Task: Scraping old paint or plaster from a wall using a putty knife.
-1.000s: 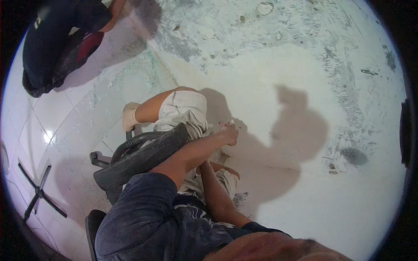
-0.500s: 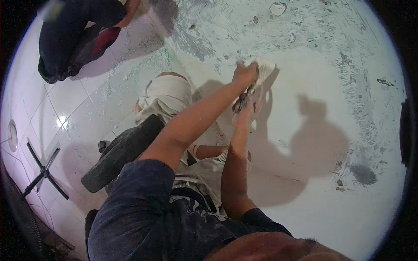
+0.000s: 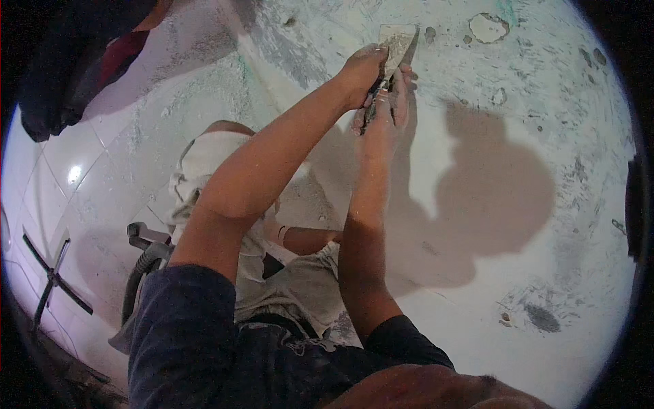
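A putty knife [image 3: 399, 49] with a broad, pale-smeared blade and a dark handle is held before the patchy white wall [image 3: 463, 320], its blade pointing away from me. Around its neck, close to the blade, my left hand [image 3: 363, 73] is closed. My right hand [image 3: 385, 117] grips the handle from nearer to me, with some fingers reaching up along the blade's right side. White residue coats the right hand's fingers. Part of the handle is hidden between the two hands, and whether the blade touches the wall cannot be told.
Grey scuffs and a round pale patch [image 3: 488, 27] mark the wall. White dust lies over the tiled floor [image 3: 102, 153]. At upper left another person's dark clothing [image 3: 75, 54] shows. A black crossed stand base [image 3: 53, 276] and a dark ribbed hose [image 3: 146, 262] are on the left.
Both hands and the putty knife have moved farther from me and slightly left in the picture. More of the blade shows now. The view has shifted, and the other person sits nearer the upper left edge.
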### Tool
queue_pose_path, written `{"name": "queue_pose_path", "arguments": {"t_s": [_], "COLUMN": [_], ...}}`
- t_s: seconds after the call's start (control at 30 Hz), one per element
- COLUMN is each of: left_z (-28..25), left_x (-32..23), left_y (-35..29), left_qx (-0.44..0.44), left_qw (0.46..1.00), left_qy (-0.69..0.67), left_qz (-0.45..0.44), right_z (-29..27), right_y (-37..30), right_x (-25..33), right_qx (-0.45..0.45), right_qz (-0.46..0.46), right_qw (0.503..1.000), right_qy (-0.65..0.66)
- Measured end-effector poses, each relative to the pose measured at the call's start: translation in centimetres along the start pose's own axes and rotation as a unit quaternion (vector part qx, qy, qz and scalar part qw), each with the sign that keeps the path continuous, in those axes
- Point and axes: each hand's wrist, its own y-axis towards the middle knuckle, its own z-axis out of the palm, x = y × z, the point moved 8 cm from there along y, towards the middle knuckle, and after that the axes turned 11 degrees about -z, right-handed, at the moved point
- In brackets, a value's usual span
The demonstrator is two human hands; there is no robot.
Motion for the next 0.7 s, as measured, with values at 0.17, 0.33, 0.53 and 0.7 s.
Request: {"name": "queue_pose_path", "arguments": {"t_s": [0.17, 0.33, 0.53, 0.7], "left_z": [-1.4, -2.3, -2.6, -2.4], "left_x": [-1.4, -0.9, -2.2, -2.0], "left_y": [1.0, 1.0, 1.1, 1.0], "left_qx": [-0.044, -0.059, -0.061, -0.084], "left_qw": [0.999, 0.995, 0.992, 0.992], "left_qy": [0.002, -0.026, -0.072, -0.021], "left_qz": [-0.003, -0.079, -0.087, -0.095], "right_z": [1.0, 1.2, 2.5, 1.6], "right_y": [1.0, 1.2, 1.5, 1.0], "right_x": [-1.7, -1.8, -3.1, -2.5], "right_qx": [0.003, -0.03, -0.006, -0.05], "right_qz": [0.054, 0.004, 0.077, 0.004], "right_qw": [0.998, 0.998, 0.996, 0.996], "right_qy": [-0.022, -0.058, -0.049, -0.079]}}
